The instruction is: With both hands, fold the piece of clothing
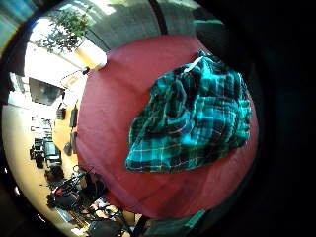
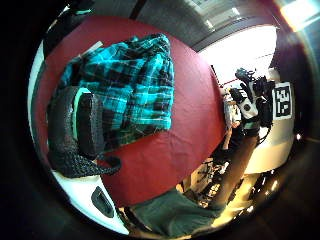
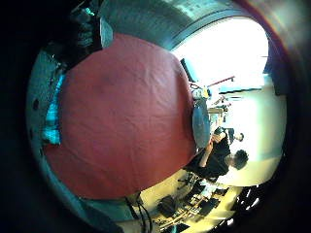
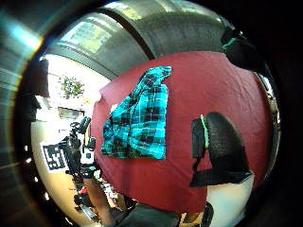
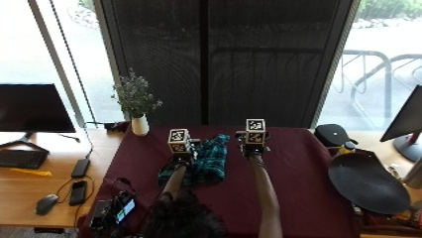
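Teal plaid garment (image 5: 208, 166) bunched on maroon counter (image 5: 296, 173) w/ both hands hovering apart, left hand (image 5: 183, 154) over it, right hand (image 5: 254, 148) just beside, grip state unclear; prob. light, soft, floppy, so pinch at edges/corners.

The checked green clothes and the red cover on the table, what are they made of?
The plaid garment looks like soft woven cloth, maybe flannel or cotton: it crumples into folds and its teal and dark checks look matte. The tablecloth also looks like fabric, dark red and matte, with faint creases across it in the palm views. The exact fibre of either cannot be told.
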Motion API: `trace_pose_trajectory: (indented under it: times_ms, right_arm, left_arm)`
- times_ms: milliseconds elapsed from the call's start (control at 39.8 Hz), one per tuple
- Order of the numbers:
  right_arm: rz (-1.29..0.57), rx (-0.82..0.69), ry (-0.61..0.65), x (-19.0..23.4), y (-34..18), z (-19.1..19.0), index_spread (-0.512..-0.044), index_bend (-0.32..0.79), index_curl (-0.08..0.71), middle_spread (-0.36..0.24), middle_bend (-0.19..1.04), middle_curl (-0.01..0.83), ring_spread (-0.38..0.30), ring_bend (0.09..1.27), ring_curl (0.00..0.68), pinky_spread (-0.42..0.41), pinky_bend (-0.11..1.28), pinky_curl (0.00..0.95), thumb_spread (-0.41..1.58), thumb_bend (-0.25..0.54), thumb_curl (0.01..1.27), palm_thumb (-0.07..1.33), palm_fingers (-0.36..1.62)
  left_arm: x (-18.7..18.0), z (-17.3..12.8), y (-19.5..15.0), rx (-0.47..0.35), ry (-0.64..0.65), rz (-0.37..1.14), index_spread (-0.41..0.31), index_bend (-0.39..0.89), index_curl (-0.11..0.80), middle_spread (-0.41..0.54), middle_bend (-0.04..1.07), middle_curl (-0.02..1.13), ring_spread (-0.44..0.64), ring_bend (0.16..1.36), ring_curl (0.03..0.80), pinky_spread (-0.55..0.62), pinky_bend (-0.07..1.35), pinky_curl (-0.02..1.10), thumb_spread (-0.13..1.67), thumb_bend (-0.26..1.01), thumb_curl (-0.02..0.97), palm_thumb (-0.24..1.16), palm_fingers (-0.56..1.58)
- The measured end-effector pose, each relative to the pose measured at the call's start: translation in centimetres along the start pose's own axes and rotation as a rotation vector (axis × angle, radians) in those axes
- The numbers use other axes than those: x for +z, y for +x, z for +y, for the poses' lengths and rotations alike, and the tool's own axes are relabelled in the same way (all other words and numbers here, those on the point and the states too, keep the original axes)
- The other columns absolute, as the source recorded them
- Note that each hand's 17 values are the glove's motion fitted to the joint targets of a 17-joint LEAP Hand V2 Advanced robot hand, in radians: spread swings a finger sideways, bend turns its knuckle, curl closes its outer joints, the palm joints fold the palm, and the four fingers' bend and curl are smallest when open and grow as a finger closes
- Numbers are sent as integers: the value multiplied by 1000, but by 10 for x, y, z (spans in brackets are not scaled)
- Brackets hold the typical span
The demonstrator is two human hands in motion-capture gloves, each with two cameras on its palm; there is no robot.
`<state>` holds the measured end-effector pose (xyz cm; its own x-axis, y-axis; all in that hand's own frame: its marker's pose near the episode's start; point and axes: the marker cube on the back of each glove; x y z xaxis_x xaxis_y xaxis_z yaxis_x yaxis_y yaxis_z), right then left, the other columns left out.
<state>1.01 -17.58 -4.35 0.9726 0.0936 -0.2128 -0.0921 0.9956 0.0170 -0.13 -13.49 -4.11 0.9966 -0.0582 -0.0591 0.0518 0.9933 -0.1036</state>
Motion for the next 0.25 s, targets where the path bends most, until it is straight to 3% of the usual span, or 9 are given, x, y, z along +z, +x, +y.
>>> trace_pose_trajectory:
  times_ms: [125, 251]
  right_arm:
    - [-57, -39, 55, 14, -2, -15, -322, 199, 430, -80, 134, 267, 20, 249, 364, 183, 414, 351, 1279, -11, 413, 780, 567]
    - [-25, -22, 28, 28, 4, -20, -317, 203, 435, -79, 131, 263, 18, 252, 365, 175, 412, 351, 1279, -8, 419, 792, 581]
  left_arm:
    - [9, -2, 10, 44, -62, 41, -102, 124, 299, -77, 228, 451, 79, 526, 344, 319, 246, 388, 1437, -4, 288, 510, 491]
    - [15, -28, 0, 53, 63, -32, -102, 132, 302, -83, 227, 451, 78, 524, 344, 319, 242, 389, 1436, -5, 289, 512, 494]
